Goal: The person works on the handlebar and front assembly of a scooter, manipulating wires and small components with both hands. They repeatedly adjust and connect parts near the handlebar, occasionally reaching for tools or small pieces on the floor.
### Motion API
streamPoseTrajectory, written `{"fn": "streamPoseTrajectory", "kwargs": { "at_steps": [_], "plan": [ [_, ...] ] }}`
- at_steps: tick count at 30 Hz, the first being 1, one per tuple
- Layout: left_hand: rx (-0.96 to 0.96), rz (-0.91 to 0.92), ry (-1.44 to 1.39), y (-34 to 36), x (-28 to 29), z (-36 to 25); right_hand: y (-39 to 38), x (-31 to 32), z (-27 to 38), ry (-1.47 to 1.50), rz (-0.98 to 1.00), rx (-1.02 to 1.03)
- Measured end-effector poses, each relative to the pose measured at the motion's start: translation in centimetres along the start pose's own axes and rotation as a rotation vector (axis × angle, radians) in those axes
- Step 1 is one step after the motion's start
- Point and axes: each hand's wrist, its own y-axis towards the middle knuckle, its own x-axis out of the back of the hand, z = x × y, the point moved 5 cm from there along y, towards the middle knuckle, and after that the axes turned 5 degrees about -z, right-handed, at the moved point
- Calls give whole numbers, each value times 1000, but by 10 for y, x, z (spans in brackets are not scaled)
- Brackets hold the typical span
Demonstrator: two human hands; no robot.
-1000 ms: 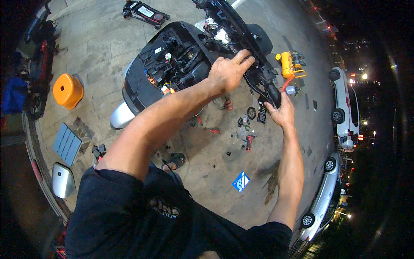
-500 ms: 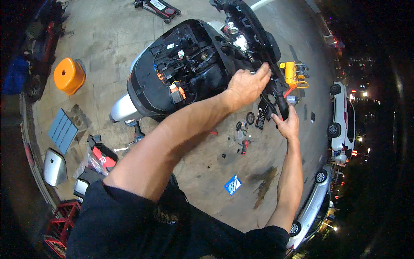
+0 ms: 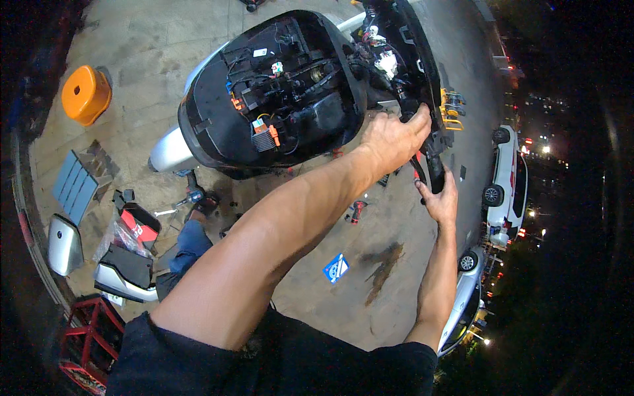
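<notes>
Along the black handlebar (image 3: 434,173), left hand (image 3: 395,137) curls over, right hand (image 3: 441,202) clasps the end; printed blue card (image 3: 335,268) on ground (image 3: 350,307).

I see the black panel (image 3: 428,71) now hiding more of the yellow compressor (image 3: 449,105); a blue trouser leg (image 3: 191,243) appears.

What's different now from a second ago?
The long black part now slants less in the picture and hides more of the yellow machine. The left hand and right hand moved rightward and lower in the picture with it. The view shifted too: more of the red crate shows. Nothing was let go: both hands are still on that part. The orange stool still sits on the ground.
</notes>
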Motion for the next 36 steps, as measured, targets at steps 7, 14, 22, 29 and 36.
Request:
{"fn": "streamPoseTrajectory", "kwargs": {
  "at_steps": [7, 14, 22, 29, 36],
  "plan": [
    [17, 11, -35, 0, 0, 1, 1, 6, 6, -39, 71, 56],
    [49, 70, -98, 1, -3, 4, -3, 2, 12, -58, 31, 88],
    [42, 23, -116, -1, -4, 5, 8, 5, 4, -137, 77, -35],
    [34, 39, -117, 1, -1, 6, 0, 1, 20, -194, 154, 8],
    [35, -4, -127, 0, 0, 6, 21, 3, 2, -150, 103, -146]
  ]
}}
